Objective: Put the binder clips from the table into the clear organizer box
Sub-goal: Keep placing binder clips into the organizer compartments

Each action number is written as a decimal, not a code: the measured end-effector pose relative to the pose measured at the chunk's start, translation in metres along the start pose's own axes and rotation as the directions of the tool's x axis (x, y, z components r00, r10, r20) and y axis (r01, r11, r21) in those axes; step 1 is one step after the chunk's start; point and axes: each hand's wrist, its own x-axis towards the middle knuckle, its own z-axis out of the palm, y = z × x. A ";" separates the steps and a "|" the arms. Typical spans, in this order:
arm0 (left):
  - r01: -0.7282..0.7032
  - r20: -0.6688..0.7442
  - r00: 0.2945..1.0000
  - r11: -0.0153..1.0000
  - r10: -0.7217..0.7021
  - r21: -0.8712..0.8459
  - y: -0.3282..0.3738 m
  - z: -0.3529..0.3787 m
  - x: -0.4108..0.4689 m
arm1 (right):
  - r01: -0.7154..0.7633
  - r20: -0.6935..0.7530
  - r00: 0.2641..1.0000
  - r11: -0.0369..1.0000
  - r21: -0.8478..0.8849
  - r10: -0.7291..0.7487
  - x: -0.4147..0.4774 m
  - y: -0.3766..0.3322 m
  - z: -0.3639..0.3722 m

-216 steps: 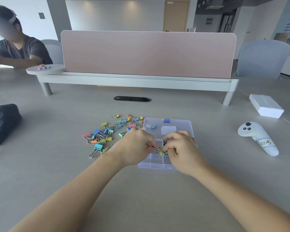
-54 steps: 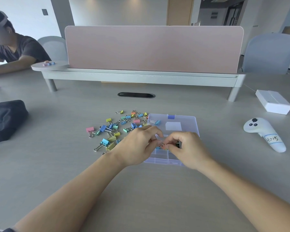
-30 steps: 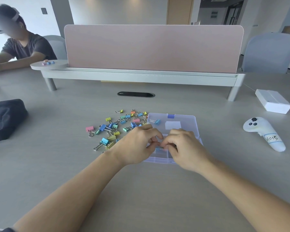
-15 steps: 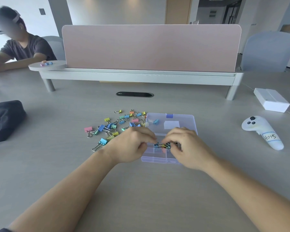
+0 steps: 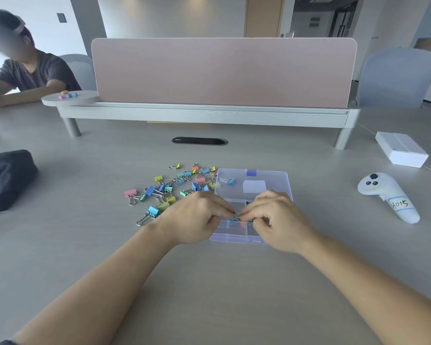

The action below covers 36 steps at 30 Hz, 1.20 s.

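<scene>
Head view: I am pinching my left hand (image 5: 197,217) and right hand (image 5: 275,220) together on a small wire-handled binder clip (image 5: 237,216) over the clear plastic compartmented organizer box (image 5: 234,239) at the grey table's (image 5: 85,245) middle. Scattered pastel binder clips (image 5: 169,189) are lying just left of the box; one blue clip (image 5: 230,181) is lying on its open lid.

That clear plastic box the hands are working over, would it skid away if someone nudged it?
Probably. The clear organizer box looks thin-walled and nearly empty, so likely light, and it lies flat on a smooth table. It seems too low to tip. The open lid lying behind it would likely slide along too.
</scene>
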 end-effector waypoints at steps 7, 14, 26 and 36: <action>-0.003 0.000 1.000 1.000 0.003 0.007 -0.001 0.001 -0.001 | 0.005 -0.029 1.000 1.000 -0.013 -0.005 0.000 0.000 0.004; 0.274 -0.112 0.955 0.962 -0.274 -0.014 -0.034 -0.030 -0.014 | 0.027 -0.020 0.999 1.000 0.017 -0.026 0.000 0.002 0.006; 0.657 0.031 0.736 0.726 -0.676 0.203 -0.065 -0.034 -0.027 | -0.022 0.025 0.999 0.999 0.029 0.021 0.000 0.002 0.006; 0.629 0.017 0.751 0.724 -0.660 0.283 -0.067 -0.028 -0.025 | -0.037 0.051 0.998 0.999 0.037 0.035 0.000 0.001 0.005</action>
